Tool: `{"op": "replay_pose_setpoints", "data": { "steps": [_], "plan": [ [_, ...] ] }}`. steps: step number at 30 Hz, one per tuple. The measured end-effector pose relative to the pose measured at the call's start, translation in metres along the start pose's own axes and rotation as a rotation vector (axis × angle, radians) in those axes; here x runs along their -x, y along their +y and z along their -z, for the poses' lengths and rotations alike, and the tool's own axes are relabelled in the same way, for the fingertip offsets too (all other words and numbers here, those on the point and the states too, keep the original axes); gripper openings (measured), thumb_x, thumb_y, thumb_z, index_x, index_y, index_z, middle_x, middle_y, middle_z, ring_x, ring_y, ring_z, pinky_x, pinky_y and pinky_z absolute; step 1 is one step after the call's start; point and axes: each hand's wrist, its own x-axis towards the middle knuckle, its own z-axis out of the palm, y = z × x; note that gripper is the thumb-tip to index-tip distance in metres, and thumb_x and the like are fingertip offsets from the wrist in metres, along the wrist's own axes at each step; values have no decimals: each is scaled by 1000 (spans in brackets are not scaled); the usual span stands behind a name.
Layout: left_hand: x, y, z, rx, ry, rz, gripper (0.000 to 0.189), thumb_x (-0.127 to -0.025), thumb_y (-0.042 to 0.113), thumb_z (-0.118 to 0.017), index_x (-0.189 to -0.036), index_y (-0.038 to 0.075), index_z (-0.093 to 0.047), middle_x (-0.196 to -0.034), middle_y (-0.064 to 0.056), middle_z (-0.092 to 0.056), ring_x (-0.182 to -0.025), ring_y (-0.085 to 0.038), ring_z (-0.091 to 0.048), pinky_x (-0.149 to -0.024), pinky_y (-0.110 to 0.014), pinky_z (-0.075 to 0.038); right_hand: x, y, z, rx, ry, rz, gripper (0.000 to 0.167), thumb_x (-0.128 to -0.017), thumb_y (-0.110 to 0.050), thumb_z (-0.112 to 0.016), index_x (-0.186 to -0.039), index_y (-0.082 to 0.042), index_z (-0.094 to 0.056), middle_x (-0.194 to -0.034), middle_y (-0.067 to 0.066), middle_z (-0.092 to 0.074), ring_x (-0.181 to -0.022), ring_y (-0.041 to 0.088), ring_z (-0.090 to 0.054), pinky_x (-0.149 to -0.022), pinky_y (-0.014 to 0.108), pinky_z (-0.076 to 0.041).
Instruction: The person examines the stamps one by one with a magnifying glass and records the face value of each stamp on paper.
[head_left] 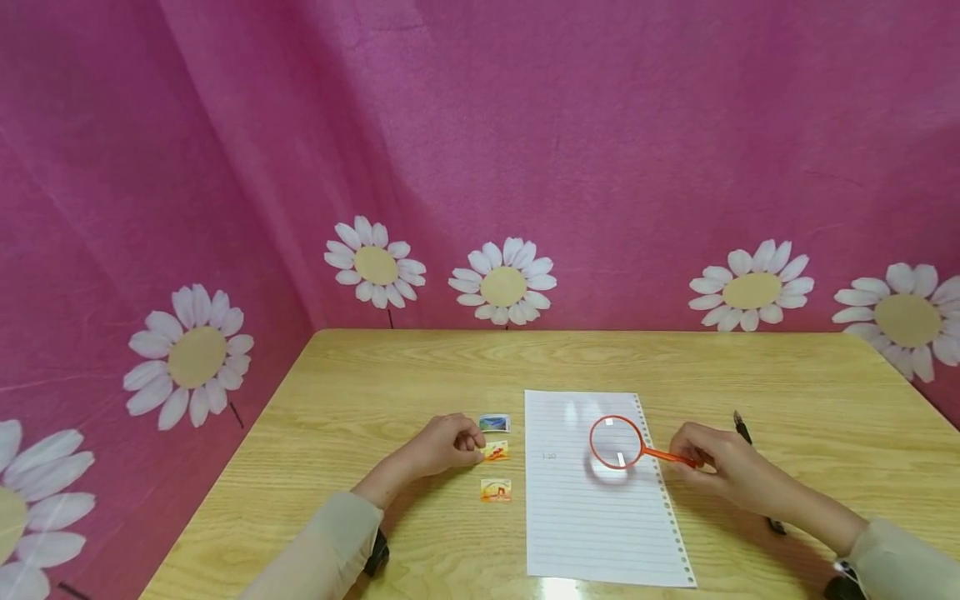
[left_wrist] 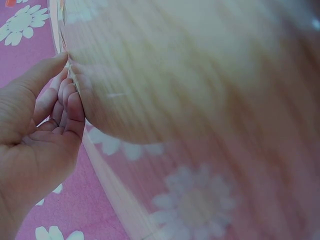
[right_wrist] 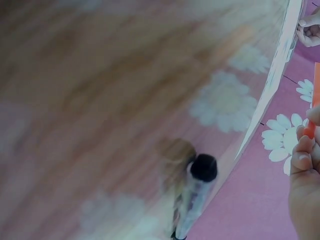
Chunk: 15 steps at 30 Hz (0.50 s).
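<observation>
My right hand (head_left: pixel 731 467) grips the red handle of a magnifying glass (head_left: pixel 651 452), its round lens over a lined sheet of paper (head_left: pixel 600 533). In the right wrist view, the fingers curl round that orange-red handle (right_wrist: pixel 316 92). My left hand (head_left: pixel 442 446) pinches the left edge of the middle postage stamp (head_left: pixel 497 451), a yellow one with red marks. In the left wrist view, thumb and forefinger meet low at the table surface. Just beyond lies a blue-green stamp (head_left: pixel 495 423); closer to me is another yellow-orange stamp (head_left: pixel 496 490).
A black pen (head_left: pixel 742 427) lies right of the paper, partly hidden under my right forearm. Small handwriting shows on the sheet's left side. The wooden table (head_left: pixel 420 375) backs onto a pink cloth (head_left: pixel 600 167) with white daisies.
</observation>
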Motion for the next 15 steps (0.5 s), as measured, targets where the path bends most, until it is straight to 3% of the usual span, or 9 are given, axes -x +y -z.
{"op": "replay_pose_setpoints", "data": {
  "steps": [8,13,15],
  "plan": [
    [-1,0,-1,-4,-2,2,7,-89,9,-71,-93,5,-67,-85,-2,-59,-74,-7,-47,-67,-17,-41,8,-1,6,25,6,-35,11,-91,-14,-69,-87,-13,-59,-75,-15,-49,-66,-5,-42,-54,12,-35],
    [-1,-1,-1,-6,-6,-1,7,-89,10,-71,-94,6,-66,-85,-2,-59,-74,-7,-47,-67,-18,-42,12,-2,11,34,8,-57,12,-90,-13,-70,-87,-12,-59,-75,-15,-48,-65,-5,-41,-52,11,-34],
    [-1,-1,-1,-3,-6,-2,8,-89,10,-71,-94,6,-66,-85,-1,-59,-74,-7,-47,-66,-18,-42,14,-3,13,50,12,-64,18,-84,-5,-75,-87,-13,-58,-74,-15,-48,-66,-6,-41,-52,11,-34]
  ]
}}
